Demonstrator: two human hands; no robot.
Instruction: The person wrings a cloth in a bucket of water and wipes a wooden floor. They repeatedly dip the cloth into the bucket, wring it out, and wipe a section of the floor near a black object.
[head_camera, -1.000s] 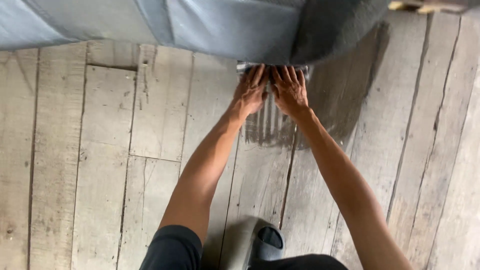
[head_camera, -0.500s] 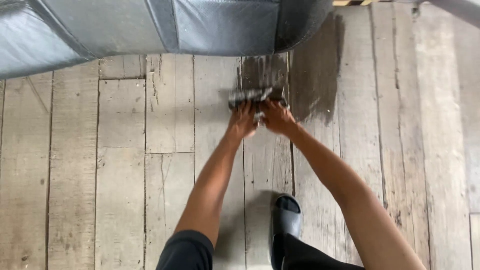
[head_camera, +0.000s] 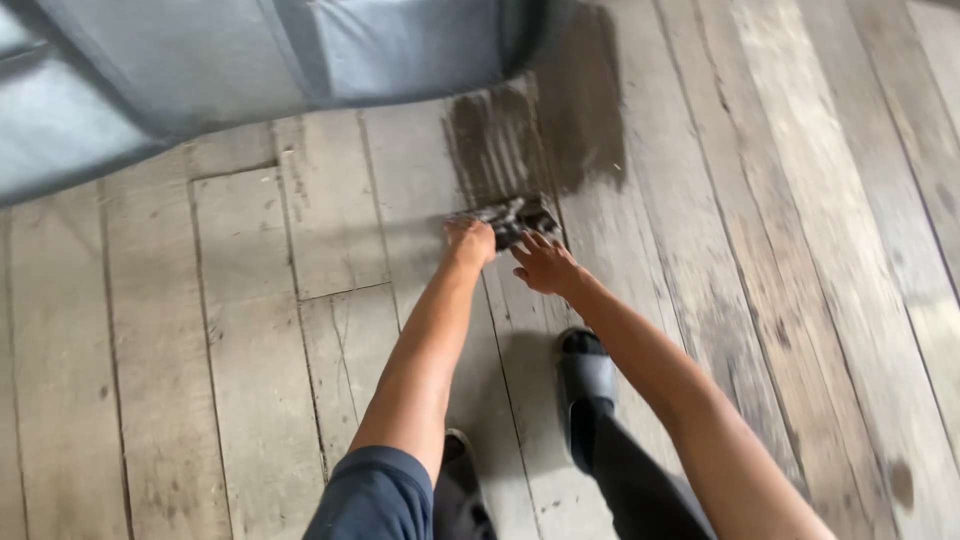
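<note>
Both hands have come back from under the sofa edge since a second ago, dragging the rag toward the person; the view has also swung, so the sofa now sits in the upper left corner.

Left hand (head_camera: 468, 243) is closed over the near left end of the rag (head_camera: 513, 217), fingers curled onto it. Right hand (head_camera: 543, 265) lies just behind the rag's near edge, fingers spread and flat, tips touching or almost touching the cloth; cannot tell whether it is gripping. Rag is a small dark, bunched, wet-looking cloth lying on the floor (head_camera: 250, 300), at the near end of the wet patch.

Progress, judged from how the boards lie: a dark wet patch (head_camera: 540, 130) runs from the foot of the grey sofa (head_camera: 250, 60) down to the rag, covering roughly two boards. That strip looks wiped. Boards to the left, to the right and nearer the person are pale and dry, so most of the visible floor looks not yet done.

Person is bent over, one foot in a grey slipper (head_camera: 587, 372) planted just behind the right hand, on dry boards.
</note>
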